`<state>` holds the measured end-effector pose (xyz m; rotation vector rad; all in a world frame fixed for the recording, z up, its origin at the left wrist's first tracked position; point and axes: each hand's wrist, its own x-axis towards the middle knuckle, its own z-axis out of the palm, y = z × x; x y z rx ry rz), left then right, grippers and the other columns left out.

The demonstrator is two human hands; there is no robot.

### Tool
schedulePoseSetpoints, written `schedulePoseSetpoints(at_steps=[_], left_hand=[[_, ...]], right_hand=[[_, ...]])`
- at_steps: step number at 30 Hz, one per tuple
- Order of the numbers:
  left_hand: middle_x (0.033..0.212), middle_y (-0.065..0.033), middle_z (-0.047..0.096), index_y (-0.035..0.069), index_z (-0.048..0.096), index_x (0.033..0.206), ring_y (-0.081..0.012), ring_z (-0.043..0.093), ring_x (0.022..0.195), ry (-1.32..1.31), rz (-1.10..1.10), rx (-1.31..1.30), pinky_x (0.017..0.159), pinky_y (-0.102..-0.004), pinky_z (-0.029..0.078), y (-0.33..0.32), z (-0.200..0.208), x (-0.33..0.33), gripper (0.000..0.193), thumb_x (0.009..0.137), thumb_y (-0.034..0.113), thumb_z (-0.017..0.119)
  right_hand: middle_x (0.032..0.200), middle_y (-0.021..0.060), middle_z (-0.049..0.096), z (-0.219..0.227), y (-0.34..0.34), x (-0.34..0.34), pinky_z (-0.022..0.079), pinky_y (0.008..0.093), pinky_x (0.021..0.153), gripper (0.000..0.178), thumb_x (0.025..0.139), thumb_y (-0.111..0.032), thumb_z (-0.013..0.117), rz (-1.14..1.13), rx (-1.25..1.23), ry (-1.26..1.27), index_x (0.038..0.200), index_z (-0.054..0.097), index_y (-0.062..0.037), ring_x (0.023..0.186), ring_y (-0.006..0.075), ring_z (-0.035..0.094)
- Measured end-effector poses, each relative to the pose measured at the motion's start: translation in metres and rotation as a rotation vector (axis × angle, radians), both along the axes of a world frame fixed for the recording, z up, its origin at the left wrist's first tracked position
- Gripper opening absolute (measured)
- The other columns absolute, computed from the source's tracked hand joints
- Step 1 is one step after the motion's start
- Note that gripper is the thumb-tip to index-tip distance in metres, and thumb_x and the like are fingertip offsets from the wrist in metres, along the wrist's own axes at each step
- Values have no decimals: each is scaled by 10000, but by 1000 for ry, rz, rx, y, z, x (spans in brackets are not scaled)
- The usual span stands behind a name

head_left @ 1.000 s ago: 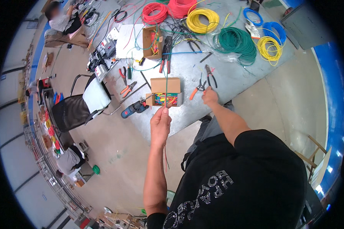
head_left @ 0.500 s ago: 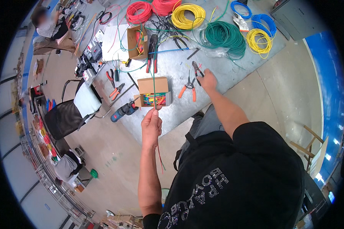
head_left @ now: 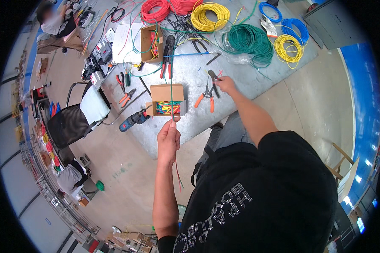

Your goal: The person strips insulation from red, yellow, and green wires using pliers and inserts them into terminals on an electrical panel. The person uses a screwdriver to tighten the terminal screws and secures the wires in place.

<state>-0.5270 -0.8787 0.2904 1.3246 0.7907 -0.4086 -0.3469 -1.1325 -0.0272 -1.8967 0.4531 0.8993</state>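
My left hand (head_left: 169, 140) is closed in a pinch on a green wire (head_left: 171, 90) and a thin red wire (head_left: 177, 170). The green one runs straight up from my fingers in front of the box, while loose ends hang below the hand. Over the table at right, my right hand (head_left: 227, 85) grips dark-handled cutting pliers (head_left: 212, 75), their head toward the far left. Just left of those pliers lies an orange-handled wire stripper (head_left: 206, 96). An opened cardboard box (head_left: 166, 91) with several coloured cut pieces sits beyond my left hand.
Wire coils in red (head_left: 155, 12), yellow (head_left: 210, 17), green (head_left: 250, 44) and blue (head_left: 294, 30) lie along the far side. A second box (head_left: 147, 45), red-handled pliers (head_left: 166, 69) and a drill (head_left: 133, 121) are nearby. A chair (head_left: 67, 126) stands left; a person (head_left: 55, 25) sits far left.
My right hand and the cutting pliers have shifted slightly left, closer to the orange-handled stripper, and the pliers' head tilts more leftward. My left hand keeps its pinch. The whole view has shifted a little.
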Motion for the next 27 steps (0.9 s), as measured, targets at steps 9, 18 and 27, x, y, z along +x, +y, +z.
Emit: schedulePoseSetpoints(at_steps=[9,18,27], left_hand=[[598,92,363,51,634,1323,-6,275,473,-59,-32,-12,415,-214,204,-13,15,18,351,1083,280,520],[619,87,355,107,638,1316,-21,284,485,-104,-49,2,416,-205,200,-20,26,21,323,1082,295,518],[618,107,341,148,622,1364,-11,257,489,-104,17,15,422,-204,191,-30,28,10,331,1083,292,523]], right_hand=[[1054,14,680,185,-39,-30,483,301,931,185,940,-196,727,-127,621,-537,1019,748,-29,968,97,597],[1513,201,507,357,-37,-9,445,434,1122,218,922,-32,616,47,1269,-458,1100,715,46,1404,259,488],[1421,142,598,319,-17,-20,458,392,1095,546,777,7,567,556,781,-295,1315,656,-17,1318,232,558]])
